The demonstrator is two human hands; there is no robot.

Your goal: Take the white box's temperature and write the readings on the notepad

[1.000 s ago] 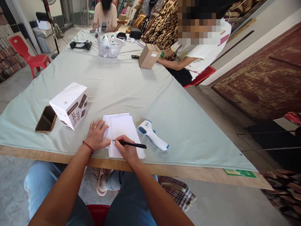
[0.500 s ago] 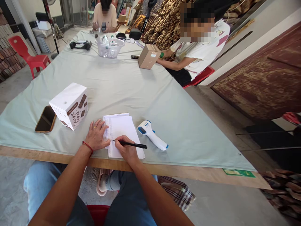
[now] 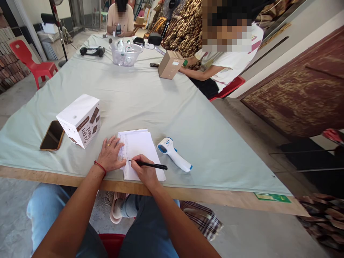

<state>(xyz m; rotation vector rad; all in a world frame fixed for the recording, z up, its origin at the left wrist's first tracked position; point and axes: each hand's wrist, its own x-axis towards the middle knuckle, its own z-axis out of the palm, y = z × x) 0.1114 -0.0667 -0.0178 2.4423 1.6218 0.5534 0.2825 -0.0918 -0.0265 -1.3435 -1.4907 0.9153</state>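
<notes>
White paper sheets (image 3: 142, 147) lie stacked near the table's front edge, with small rows of writing down their left side. My left hand (image 3: 110, 154) rests flat with fingers spread over the left margin of the sheets. A black pen (image 3: 153, 165) is pinched in my right hand (image 3: 145, 172), its tip on the paper close to the written rows. Just right of the sheets lies a white and blue infrared thermometer (image 3: 176, 154). To the left stand a white box (image 3: 80, 120) with "Super Meal" printed on it and a smartphone (image 3: 52, 136) with a dark screen.
Across the table (image 3: 134, 96), a person at the right holds a cardboard box (image 3: 169, 65). Farther back are a clear plastic basin (image 3: 125, 59) with bottles, a black headset-like device (image 3: 92, 51) and a second person (image 3: 120, 21). A red chair (image 3: 30, 62) stands at left.
The pen's rear end has shifted very slightly left. My left hand, the paper and the things around them look the same.
</notes>
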